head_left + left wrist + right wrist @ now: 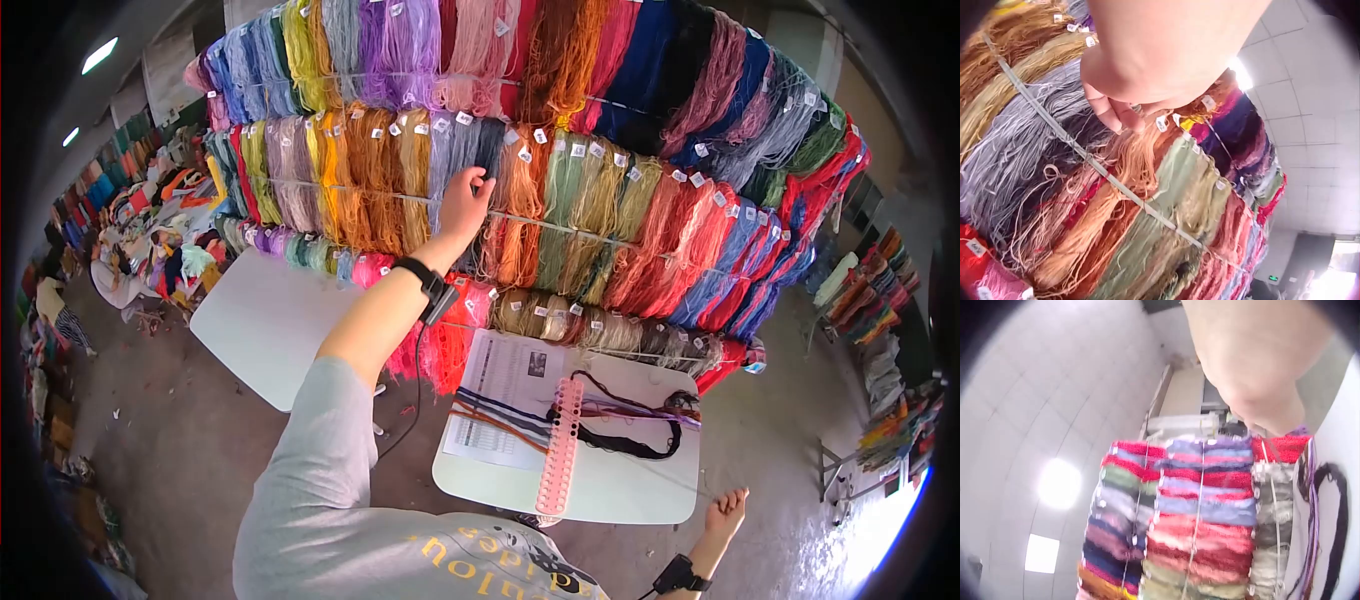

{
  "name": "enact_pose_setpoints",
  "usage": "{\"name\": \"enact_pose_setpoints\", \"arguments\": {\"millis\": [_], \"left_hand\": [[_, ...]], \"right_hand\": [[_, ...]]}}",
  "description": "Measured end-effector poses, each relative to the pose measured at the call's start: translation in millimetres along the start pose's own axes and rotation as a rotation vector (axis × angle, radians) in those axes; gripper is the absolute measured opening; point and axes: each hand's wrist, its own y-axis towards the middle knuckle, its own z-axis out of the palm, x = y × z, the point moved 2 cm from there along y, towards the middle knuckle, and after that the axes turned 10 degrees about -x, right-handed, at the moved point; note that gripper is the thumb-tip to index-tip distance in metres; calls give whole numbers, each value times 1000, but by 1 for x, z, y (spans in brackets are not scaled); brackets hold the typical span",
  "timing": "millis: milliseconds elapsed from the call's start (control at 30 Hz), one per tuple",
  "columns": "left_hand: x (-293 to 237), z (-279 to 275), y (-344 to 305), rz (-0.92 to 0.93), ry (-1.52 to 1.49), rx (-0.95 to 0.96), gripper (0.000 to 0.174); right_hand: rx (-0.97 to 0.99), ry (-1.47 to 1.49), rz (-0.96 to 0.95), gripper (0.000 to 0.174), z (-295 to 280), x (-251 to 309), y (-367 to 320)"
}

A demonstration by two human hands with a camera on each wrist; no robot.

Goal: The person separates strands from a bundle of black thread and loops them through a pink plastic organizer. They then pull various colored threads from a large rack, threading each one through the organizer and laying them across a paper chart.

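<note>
My left hand (pixel 465 205) is raised to the yarn rack, fingers curled at the top of a dark grey hank (pixel 490 140). A peach-orange hank (pixel 1135 162) hangs right beside these fingertips in the left wrist view. Low at the right, my right hand (pixel 726 512) is closed beyond the white tabletop's corner, and a thin grey strand (pixel 702 492) runs from the table to it. On the white tabletop (pixel 620 500) lies a pink strip with holes (pixel 560 450), threaded with blue, grey and orange yarns. Black yarn (pixel 640 448) loops out to its right.
Tagged hanks in many colours, such as red ones (pixel 650 240), hang in tiers across the rack. A printed sheet (pixel 500 370) lies under the strip. Another white tabletop (pixel 260 310) stands left. A cable (pixel 415 400) dangles from my left wrist. Piles of textiles (pixel 170 240) lie farther left.
</note>
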Motion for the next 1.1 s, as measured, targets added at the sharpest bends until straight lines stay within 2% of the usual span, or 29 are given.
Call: {"name": "enact_pose_setpoints", "arguments": {"millis": [67, 167, 300, 333, 400, 433, 467, 500, 567, 600, 700, 833, 900, 967, 1033, 1100], "left_hand": [[-18, 2, 8, -2, 135, -60, 31], [-30, 9, 16, -81, 168, -1, 29], [-11, 14, 22, -105, 172, 18, 22], [-9, 12, 20, -85, 142, 13, 16], [6, 13, 17, -81, 72, 12, 17], [-9, 1, 18, -82, 0, 12, 17], [-21, -8, 11, -338, -169, 128, 14], [-25, -17, 9, -337, -164, 127, 14], [-31, -25, 1, -678, -573, 308, 11], [-43, -32, -5, -756, -632, 356, 8], [-71, -46, -38, -768, -717, 468, 9], [-129, -73, -106, -582, -784, 616, 9], [-153, -87, -137, -494, -839, 694, 9], [-175, -101, -159, -524, -915, 763, 18], [-187, -110, -174, -597, -953, 845, 41], [-197, -118, -180, -612, -941, 896, 49]], "right_hand": [[-97, -46, -90, 7, -10, 18, -12], [-131, -67, -67, 10, -17, 16, -21], [-144, -142, -78, 11, -8, -4, -25], [-102, -125, -28, 12, -6, -11, -24], [-61, -103, 29, 12, 3, -23, -26], [-60, -115, 28, 12, 11, -29, -30], [-58, -130, 28, 12, 17, -35, -33], [-58, -130, 33, 12, 21, -40, -33], [47, -149, 71, 11, 30, -47, -34], [48, -149, 71, 11, 36, -52, -37], [72, -214, 111, 10, 55, -75, -49], [111, -293, 228, 8, 83, -118, -70], [232, -406, 302, 9, 101, -143, -86], [291, -477, 316, 9, 123, -168, -110], [373, -556, 358, 9, 140, -191, -124], [469, -602, 344, 11, 159, -210, -139]]}}
